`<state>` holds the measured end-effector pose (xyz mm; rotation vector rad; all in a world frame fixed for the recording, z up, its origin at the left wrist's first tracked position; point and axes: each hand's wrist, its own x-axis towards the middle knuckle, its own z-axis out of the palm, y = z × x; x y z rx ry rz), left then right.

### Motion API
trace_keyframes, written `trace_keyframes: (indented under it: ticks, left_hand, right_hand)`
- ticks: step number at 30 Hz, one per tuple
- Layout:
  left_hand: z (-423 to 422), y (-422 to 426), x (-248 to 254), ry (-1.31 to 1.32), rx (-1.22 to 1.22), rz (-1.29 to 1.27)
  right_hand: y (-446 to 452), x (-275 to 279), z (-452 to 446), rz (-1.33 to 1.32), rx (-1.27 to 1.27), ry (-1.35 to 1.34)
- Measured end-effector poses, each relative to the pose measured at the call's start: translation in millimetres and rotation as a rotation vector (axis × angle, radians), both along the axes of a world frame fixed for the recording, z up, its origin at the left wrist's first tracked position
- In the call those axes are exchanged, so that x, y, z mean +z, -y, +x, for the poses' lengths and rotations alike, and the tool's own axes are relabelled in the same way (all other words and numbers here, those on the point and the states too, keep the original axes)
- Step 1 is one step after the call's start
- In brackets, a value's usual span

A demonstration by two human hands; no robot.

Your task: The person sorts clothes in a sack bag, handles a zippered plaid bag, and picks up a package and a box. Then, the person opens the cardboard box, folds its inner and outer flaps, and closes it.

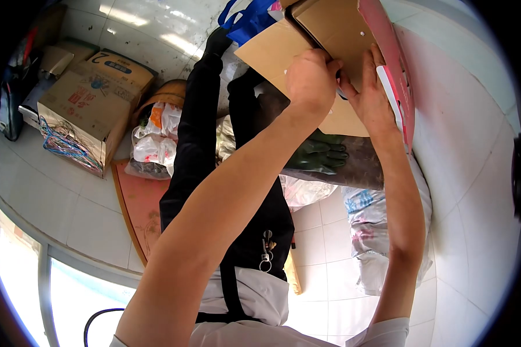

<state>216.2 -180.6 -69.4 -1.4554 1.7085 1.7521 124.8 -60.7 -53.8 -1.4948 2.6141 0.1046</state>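
Observation:
A cardboard box (344,29) with open flaps and a pink outer side stands at the upper right. Over its opening, my left hand (311,81) is closed, its fingers pinched together. A small dark thing shows at its fingertips, too hidden to name. My right hand (371,95) lies against the inner side of the box with fingers stretched out and thumb apart. A dark bluish bit sits by the right thumb, its kind unclear. One cardboard flap (272,52) spreads out to the left of my hands. A dark strip runs along the box's inner fold.
Dark green rubber gloves (321,155) lie below the box on a brown surface. A stuffed white bag (367,231) rests by the wall. At left are a taped carton (90,104), plastic bags (156,141) and a reddish board (136,202). A blue bag (252,20) is behind.

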Motion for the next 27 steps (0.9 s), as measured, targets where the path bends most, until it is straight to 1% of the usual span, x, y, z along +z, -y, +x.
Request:
trace_keyframes:
  ticks: [1,3,4,7,9,13,16,18,19,22,23,27]
  left_hand:
    - [2,-1,-1,-0.018,0.017,-0.009]
    - [7,-4,-1,-0.055,0.048,-0.023]
    - [8,-5,0,-0.034,0.050,-0.010]
    - [9,-3,0,-0.001,0.043,0.014]
    - [11,1,0,-0.011,0.021,0.019]
    - [16,5,-1,-0.083,-0.076,-0.021]
    - [19,2,-3,-0.106,-0.073,-0.022]
    - [18,0,-8,-0.121,-0.071,-0.027]
    - [17,-5,-11,-0.131,-0.084,-0.072]
    - [14,-9,-14,-0.142,-0.114,-0.185]
    - [16,-10,-14,-0.133,-0.122,-0.194]
    - [16,-9,-15,-0.128,-0.152,-0.212]
  right_hand:
    - [-1,-1,1,-0.014,-0.006,0.006]
    - [-6,-2,0,-0.047,-0.037,0.126]
    - [-8,-2,0,-0.062,-0.054,0.185]
    - [-11,-6,1,-0.092,-0.038,0.198]
    - [-9,-6,0,-0.064,-0.089,0.220]
    - [-9,-8,3,-0.021,-0.073,0.143]
    - [5,1,3,0.023,-0.082,0.147]
    - [8,4,-2,0.112,-0.042,0.133]
    - [10,4,-3,0.155,-0.021,0.126]
    - [2,-7,-6,0.080,-0.111,0.275]
    - [0,-8,-8,0.134,-0.073,0.232]
    - [2,-8,-7,0.221,-0.057,0.223]
